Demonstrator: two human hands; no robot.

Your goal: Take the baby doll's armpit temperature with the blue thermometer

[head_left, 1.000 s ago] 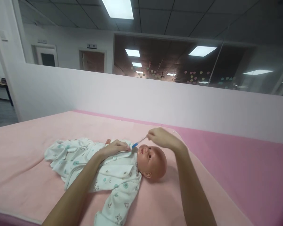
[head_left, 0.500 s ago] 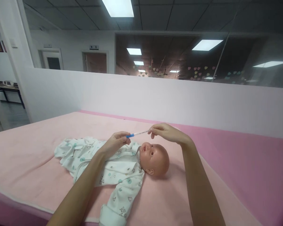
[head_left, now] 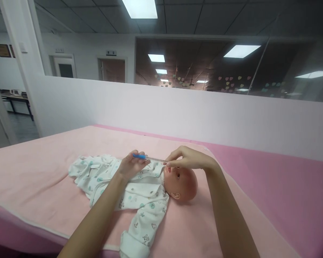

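A baby doll [head_left: 180, 184] in a white patterned outfit [head_left: 148, 191] lies on its back, head to the right. Above its chest, my left hand [head_left: 131, 166] holds the blue end of a thin clear stick, which looks like a thermometer [head_left: 154, 159]. The fingertips of my right hand [head_left: 184, 157] pinch the stick's clear far end, just over the doll's mouth and partly covering its face. The stick lies nearly level between both hands.
The doll rests on a pink padded sheet [head_left: 43, 165] with a darker pink surface [head_left: 285, 186] at the right. Behind stands a low white wall [head_left: 177, 114] with glass above it. A desk [head_left: 16, 96] is far left.
Both hands have come down a little with the stick, the right one now nearer the doll's face. More of the blue end shows at my left hand. The view has shifted slightly.
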